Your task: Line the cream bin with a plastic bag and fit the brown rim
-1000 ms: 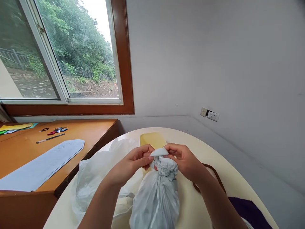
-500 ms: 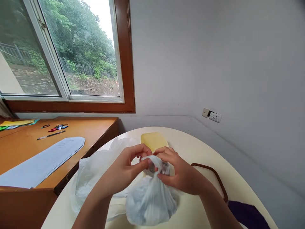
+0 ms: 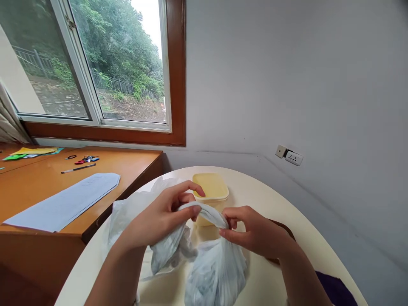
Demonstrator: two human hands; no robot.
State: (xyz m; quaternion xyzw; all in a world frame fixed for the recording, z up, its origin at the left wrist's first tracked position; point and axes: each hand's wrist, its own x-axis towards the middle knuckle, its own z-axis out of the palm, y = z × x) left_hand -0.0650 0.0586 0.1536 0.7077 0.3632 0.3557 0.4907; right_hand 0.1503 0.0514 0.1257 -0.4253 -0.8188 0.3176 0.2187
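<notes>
A whitish plastic bag (image 3: 216, 272) hangs over the near part of the round table, its neck twisted into a rope. My left hand (image 3: 172, 208) pinches the left end of that twist between thumb and fingers, index finger raised. Loose plastic droops below this hand. At the right end, my right hand (image 3: 244, 225) grips the neck just above the bag's full body. What the bag holds cannot be made out. Behind the twist stands a pale yellow lidded container (image 3: 211, 187), partly covered by the hands and plastic.
Another crumpled clear bag (image 3: 127, 212) lies on the table's left. A brown-edged item (image 3: 282, 225) and a dark purple cloth (image 3: 336, 289) are at right, partly behind my arm. The wooden desk (image 3: 137, 163) holds paper sheets (image 3: 70, 202), a pen (image 3: 78, 168) and small items.
My hands have moved apart, stretching the bag's neck into a longer twist. Loose plastic now hangs under my left hand. The view has shifted slightly, and more of the yellow container shows.
</notes>
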